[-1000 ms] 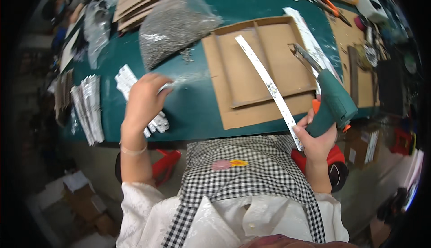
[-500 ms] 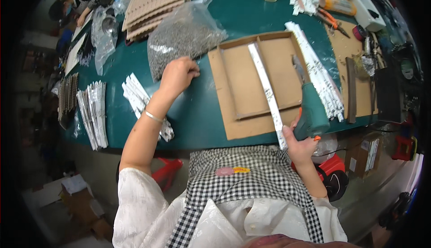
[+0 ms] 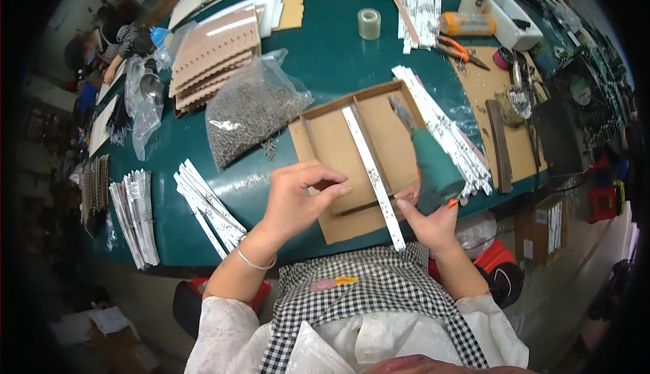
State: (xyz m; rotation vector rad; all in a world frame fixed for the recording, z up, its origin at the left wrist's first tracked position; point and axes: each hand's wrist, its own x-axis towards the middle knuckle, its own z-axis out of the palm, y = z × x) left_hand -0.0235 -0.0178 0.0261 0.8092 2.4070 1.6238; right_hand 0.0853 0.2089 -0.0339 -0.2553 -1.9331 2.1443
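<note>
My left hand (image 3: pixel 298 194) is over the near left edge of a shallow brown cardboard tray (image 3: pixel 321 112), thumb and forefinger pinched together. Whatever is between those fingertips is too small to make out. My right hand (image 3: pixel 437 225) is wrapped round a green glue gun (image 3: pixel 437 167) with orange parts, its grey tip pointing away over the tray's right side. Across the tray, beside its inner divider, lies a long white speckled strip (image 3: pixel 369 164). Its near end juts past the tray toward my apron, close to my right thumb. The tray rests on a brown board (image 3: pixel 345 233).
A clear bag (image 3: pixel 250 113) of small grey-brown pieces lies left of the tray, some spilled beside it. White strips (image 3: pixel 443 130) lie to the right, more bundles (image 3: pixel 206 204) to the left. Farther off are tape (image 3: pixel 369 24), pliers (image 3: pixel 460 52) and stacked corrugated sheets (image 3: pixel 217 52).
My left hand has come away from the bag toward the tray, fingers pinched. My right hand still holds the glue gun. The view has shifted, so the table's things sit lower and farther left.
</note>
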